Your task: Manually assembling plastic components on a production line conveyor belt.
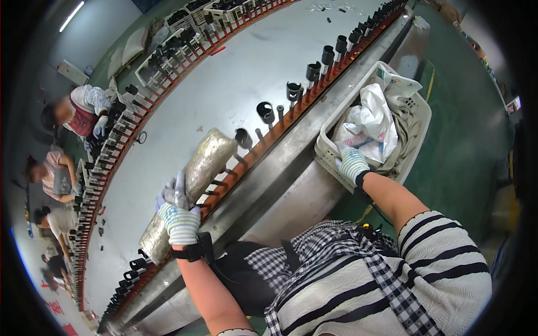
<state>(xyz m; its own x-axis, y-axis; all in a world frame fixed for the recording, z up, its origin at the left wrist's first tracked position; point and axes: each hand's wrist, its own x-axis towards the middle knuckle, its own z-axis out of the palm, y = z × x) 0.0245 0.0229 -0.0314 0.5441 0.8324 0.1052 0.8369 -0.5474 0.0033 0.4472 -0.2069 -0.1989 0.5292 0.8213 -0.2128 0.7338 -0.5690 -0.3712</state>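
Observation:
My left hand (pixel 179 215), in a striped glove with bare-looking grey fingertips, is closed over the middle of a long bundle wrapped in clear plastic film (pixel 210 159). The bundle lies slanted across the row of upright pegs at the table's near edge. My right hand (pixel 354 163), gloved alike, reaches over the near rim of a white plastic basket (pixel 421 120). Its thumb is apart from the fingers, which touch or nearly touch a crumpled white plastic bag (pixel 376 120). Beige cloth or sacking (pixel 412 129) lies around the bag in the basket.
Red-based pegs, many with black cylindrical cups (pixel 293 91), line the curved rim of a broad light table (pixel 252 61). A metal ledge (pixel 269 168) runs along my side. Across the table, several people work beside white crates of black parts (pixel 182 42).

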